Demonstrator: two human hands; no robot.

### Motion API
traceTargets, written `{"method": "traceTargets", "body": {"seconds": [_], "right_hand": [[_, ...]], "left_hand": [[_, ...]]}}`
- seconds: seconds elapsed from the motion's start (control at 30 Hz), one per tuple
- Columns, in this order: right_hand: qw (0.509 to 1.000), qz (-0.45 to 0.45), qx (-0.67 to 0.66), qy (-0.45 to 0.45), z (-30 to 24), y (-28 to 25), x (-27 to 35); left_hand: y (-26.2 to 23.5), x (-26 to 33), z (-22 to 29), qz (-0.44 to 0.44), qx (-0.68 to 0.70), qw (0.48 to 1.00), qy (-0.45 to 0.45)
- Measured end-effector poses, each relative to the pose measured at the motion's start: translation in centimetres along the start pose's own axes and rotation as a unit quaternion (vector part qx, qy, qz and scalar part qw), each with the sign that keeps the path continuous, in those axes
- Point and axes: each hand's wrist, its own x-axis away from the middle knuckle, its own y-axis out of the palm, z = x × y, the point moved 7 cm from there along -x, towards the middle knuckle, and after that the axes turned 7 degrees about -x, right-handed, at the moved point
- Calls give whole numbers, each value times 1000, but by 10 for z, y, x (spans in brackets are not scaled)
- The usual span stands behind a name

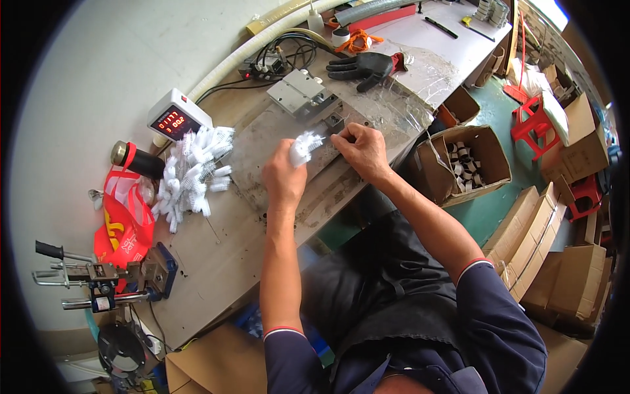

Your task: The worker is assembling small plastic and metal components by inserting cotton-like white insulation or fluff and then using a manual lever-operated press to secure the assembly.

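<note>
1. The left hand (pixel 283 176) was closed around white-bristled brushwork (pixel 304 148) above the workbench (pixel 223 262); one brush or several could not be told.
2. The right hand (pixel 365 150) had thumb and fingers drawn together just beside the bristles; whether they pinched a thin stem could not be told. A loose pinch there might let one slip.
3. Too tight a left fist could bend or splay the bristles.
4. The small metal block (pixel 335 123) sat close to the right fingertips, so bare skin might be scraped by brushing against it; the black work glove (pixel 363 67) lay unworn beyond.
5. In the pile of white brushes (pixel 193 172) to the left, interlocked bristles might drag neighbours along if one were pulled.
6. To the right, an open cardboard box (pixel 430 173) held short, white, curved pieces (pixel 463 168).
7. Past the pile, the red bag (pixel 128 230) and the black flask (pixel 146 163) hid their contents.
8. Farthest, the white squeeze bottle (pixel 315 23) showed no readable fill level.
</note>
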Motion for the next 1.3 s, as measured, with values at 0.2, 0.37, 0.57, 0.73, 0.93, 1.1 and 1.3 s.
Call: {"method": "traceTargets", "body": {"seconds": [0.2,0.37,0.57,0.73,0.93,1.1,1.3], "right_hand": [[997,11,-75,6,4,0,-1],[990,29,-140,-5,0,-6,3],[962,4,-274,-14,10,-9,1],[927,-82,-367,5,5,-10,1],[909,-122,-397,18,-2,-10,4],[885,-119,-446,51,4,-18,1],[893,-106,-432,69,12,-9,-1]], "left_hand": [[5,-2,12,16,-80,993,81],[7,6,9,-9,-155,983,99],[-14,15,7,104,-52,989,89],[-17,19,26,118,-65,975,176],[-22,23,42,141,-73,951,264],[-22,26,61,151,-71,935,313],[-19,27,57,116,-94,944,293]]}}
